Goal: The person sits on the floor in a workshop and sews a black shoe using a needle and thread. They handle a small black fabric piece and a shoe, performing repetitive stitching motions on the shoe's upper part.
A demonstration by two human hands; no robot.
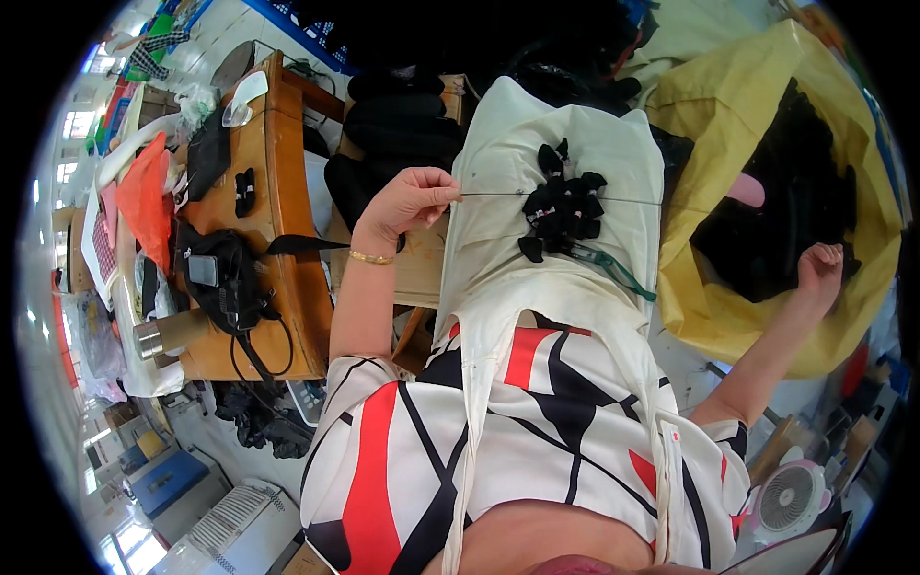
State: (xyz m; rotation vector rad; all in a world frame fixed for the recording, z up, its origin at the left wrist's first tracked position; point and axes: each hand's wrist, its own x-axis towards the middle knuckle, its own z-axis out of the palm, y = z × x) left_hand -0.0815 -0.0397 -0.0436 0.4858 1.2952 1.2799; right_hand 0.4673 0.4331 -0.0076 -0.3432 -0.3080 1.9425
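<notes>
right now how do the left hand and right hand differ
The left hand pinches a dark thread; whether the right hand holds anything is unclear. The left hand is at the white cloth's left edge, while the right hand shows in front of the yellow sack. The left hand has a gold bracelet at its wrist; the right hand shows none. Both are ungloved, fingers bent.

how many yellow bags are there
1: the yellow bag on the right, its mouth open on black items, with the right hand over that opening. Others may be hidden behind things.
</notes>
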